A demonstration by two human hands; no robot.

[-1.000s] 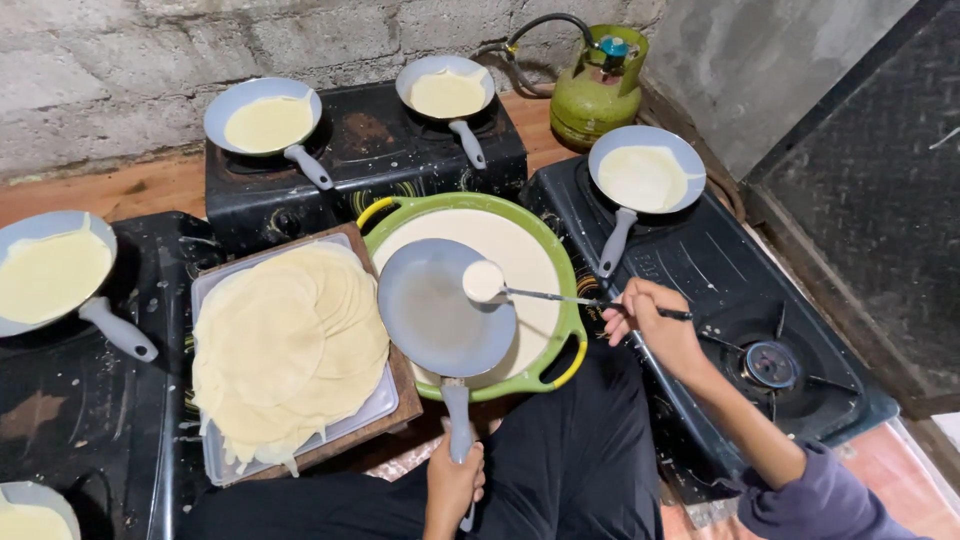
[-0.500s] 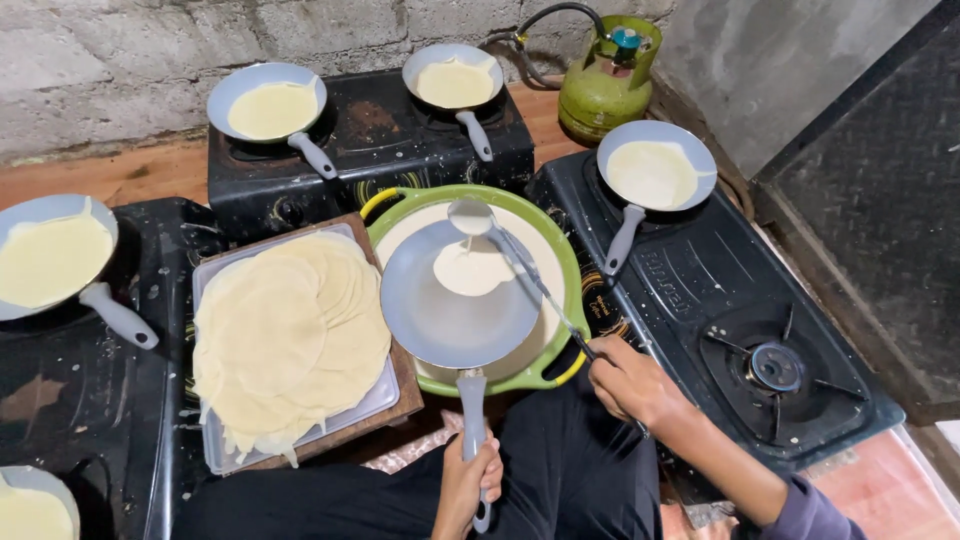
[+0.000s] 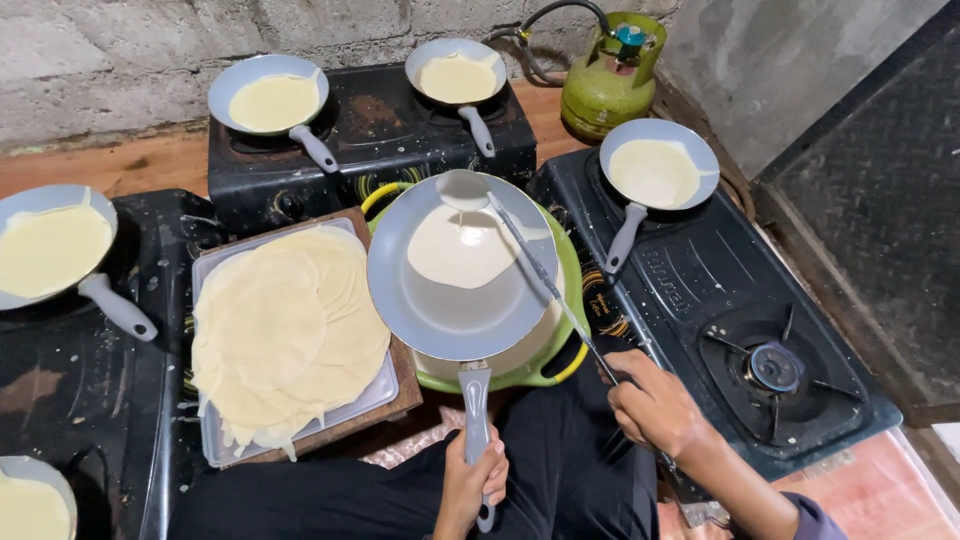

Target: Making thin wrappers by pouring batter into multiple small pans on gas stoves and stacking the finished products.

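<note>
We grip the grey pan (image 3: 460, 270) by its handle, left hand (image 3: 472, 482) clenched at the far end, over the green bowl (image 3: 571, 280), while the right hand (image 3: 655, 405) pinches the ladle (image 3: 545, 278) pouring runny, easily spilled batter (image 3: 460, 248).

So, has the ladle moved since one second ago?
Yes. The ladle moved left from beside the green bowl to over the held pan.

Purple sleeve (image 3: 805, 515), black trousers (image 3: 560, 470)
</note>
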